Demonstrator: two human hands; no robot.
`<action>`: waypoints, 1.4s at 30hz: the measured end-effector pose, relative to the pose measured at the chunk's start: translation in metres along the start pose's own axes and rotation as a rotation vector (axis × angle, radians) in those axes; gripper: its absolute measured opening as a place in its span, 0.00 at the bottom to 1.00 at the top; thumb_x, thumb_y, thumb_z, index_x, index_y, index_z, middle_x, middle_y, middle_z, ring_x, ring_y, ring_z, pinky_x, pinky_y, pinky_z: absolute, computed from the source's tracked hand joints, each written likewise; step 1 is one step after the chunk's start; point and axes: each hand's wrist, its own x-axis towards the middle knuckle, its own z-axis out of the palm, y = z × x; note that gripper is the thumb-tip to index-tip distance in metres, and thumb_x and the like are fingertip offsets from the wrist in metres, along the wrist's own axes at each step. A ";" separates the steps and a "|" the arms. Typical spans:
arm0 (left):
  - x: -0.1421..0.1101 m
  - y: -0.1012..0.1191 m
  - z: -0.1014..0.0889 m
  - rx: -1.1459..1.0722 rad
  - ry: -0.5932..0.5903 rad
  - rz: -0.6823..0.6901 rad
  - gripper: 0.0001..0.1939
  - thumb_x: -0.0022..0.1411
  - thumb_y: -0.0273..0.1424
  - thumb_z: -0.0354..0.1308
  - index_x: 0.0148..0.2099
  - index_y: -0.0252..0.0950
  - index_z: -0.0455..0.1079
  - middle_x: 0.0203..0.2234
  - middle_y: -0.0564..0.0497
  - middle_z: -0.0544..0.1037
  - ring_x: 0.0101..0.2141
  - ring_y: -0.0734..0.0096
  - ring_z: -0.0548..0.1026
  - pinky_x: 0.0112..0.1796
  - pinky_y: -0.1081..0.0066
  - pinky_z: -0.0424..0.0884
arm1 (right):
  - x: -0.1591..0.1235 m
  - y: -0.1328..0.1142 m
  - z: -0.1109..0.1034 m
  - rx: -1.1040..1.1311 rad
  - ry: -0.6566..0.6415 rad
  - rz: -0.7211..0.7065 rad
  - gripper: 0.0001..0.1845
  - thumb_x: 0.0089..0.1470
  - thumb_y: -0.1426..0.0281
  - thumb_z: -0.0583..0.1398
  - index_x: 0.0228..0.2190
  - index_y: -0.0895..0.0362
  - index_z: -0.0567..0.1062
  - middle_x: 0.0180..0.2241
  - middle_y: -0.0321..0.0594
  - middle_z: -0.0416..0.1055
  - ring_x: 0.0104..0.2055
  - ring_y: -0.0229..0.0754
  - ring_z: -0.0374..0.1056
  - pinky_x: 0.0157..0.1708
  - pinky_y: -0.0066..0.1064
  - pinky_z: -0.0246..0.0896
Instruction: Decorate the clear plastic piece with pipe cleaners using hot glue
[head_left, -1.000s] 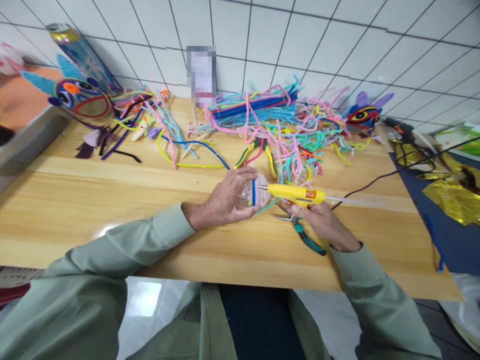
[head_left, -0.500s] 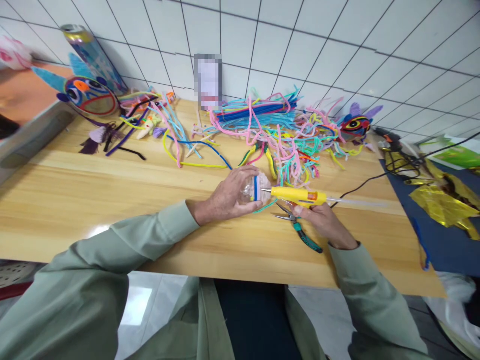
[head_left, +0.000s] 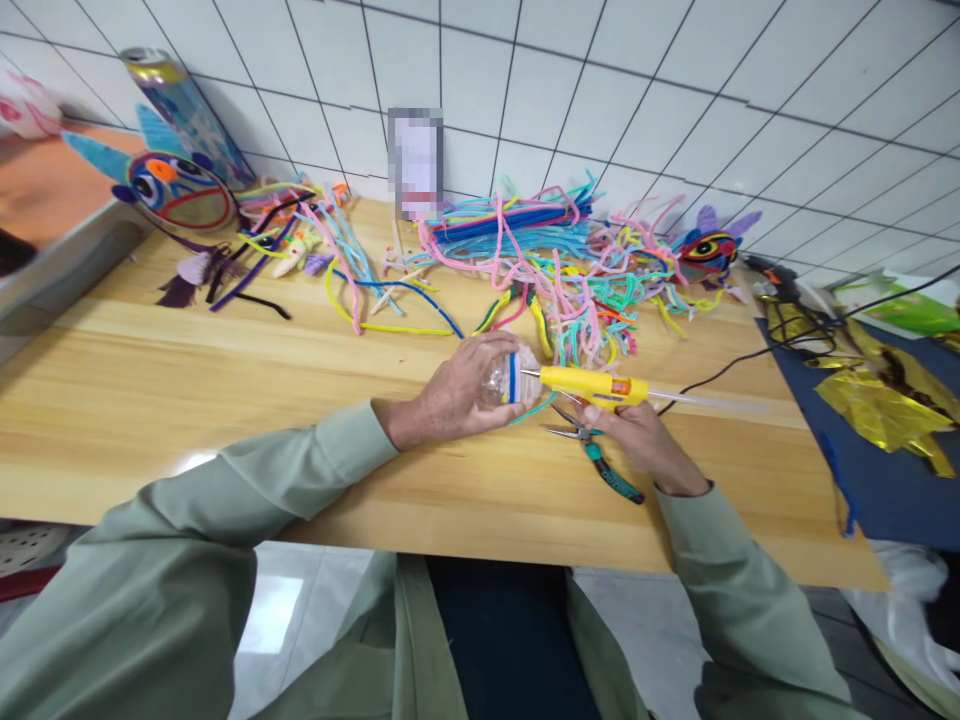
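My left hand [head_left: 469,388] is wrapped round a clear plastic piece [head_left: 495,382], rounded like part of a bottle, with a blue strip and a pale fuzzy strip around it. In my right hand [head_left: 630,430] is a yellow hot glue gun [head_left: 592,384], a clear glue stick jutting from its back. The gun's metal nozzle points left and meets or nearly meets the piece beside the blue strip. Below the gun lie needle-nose pliers [head_left: 600,465] with black and teal handles. A teal pipe cleaner [head_left: 536,408] shows beneath the piece.
Behind my hands lie yellow-handled pliers [head_left: 540,320] and heaped pipe cleaners [head_left: 517,235]. Decorated masks with big eyes stand left [head_left: 180,190] and right [head_left: 709,250], the left one by a tall can [head_left: 187,115]. A black cord [head_left: 727,360] crosses the right side near gold foil [head_left: 885,410].
My right hand and the glue gun have shifted slightly left, so the nozzle sits a little further over the piece. My left hand keeps its hold almost unmoved.
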 end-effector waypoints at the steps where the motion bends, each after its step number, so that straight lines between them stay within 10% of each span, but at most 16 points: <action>1: 0.000 0.000 0.000 0.002 -0.006 -0.004 0.38 0.65 0.40 0.72 0.70 0.41 0.61 0.61 0.36 0.77 0.66 0.41 0.74 0.65 0.40 0.73 | 0.000 0.000 0.000 0.000 0.004 -0.004 0.21 0.58 0.49 0.71 0.43 0.51 0.86 0.41 0.43 0.84 0.47 0.54 0.80 0.49 0.48 0.80; 20: 0.001 0.003 -0.002 0.015 0.000 -0.018 0.37 0.66 0.40 0.71 0.71 0.40 0.60 0.61 0.36 0.76 0.67 0.42 0.73 0.65 0.42 0.74 | 0.001 0.003 -0.001 0.031 -0.014 -0.011 0.21 0.58 0.49 0.72 0.46 0.49 0.87 0.46 0.43 0.85 0.48 0.55 0.81 0.48 0.49 0.80; 26: 0.000 0.003 -0.002 0.040 -0.008 -0.017 0.37 0.66 0.40 0.71 0.71 0.40 0.59 0.62 0.36 0.75 0.65 0.44 0.74 0.64 0.43 0.75 | 0.004 0.010 -0.003 0.087 0.040 -0.049 0.20 0.56 0.48 0.72 0.36 0.52 0.84 0.31 0.39 0.79 0.33 0.45 0.75 0.35 0.39 0.74; 34: -0.004 -0.003 0.003 0.032 0.037 -0.021 0.37 0.65 0.37 0.72 0.70 0.40 0.61 0.61 0.36 0.75 0.64 0.45 0.75 0.63 0.43 0.75 | -0.004 0.028 -0.102 -0.301 0.593 -0.155 0.18 0.61 0.52 0.66 0.43 0.51 0.82 0.43 0.41 0.81 0.47 0.50 0.76 0.53 0.46 0.73; 42: -0.004 -0.002 0.007 0.069 0.043 -0.027 0.35 0.65 0.38 0.71 0.68 0.40 0.61 0.62 0.36 0.75 0.65 0.43 0.75 0.64 0.43 0.75 | -0.016 0.090 -0.180 -0.880 0.464 -0.003 0.30 0.58 0.62 0.60 0.59 0.56 0.79 0.52 0.56 0.81 0.55 0.62 0.75 0.59 0.55 0.71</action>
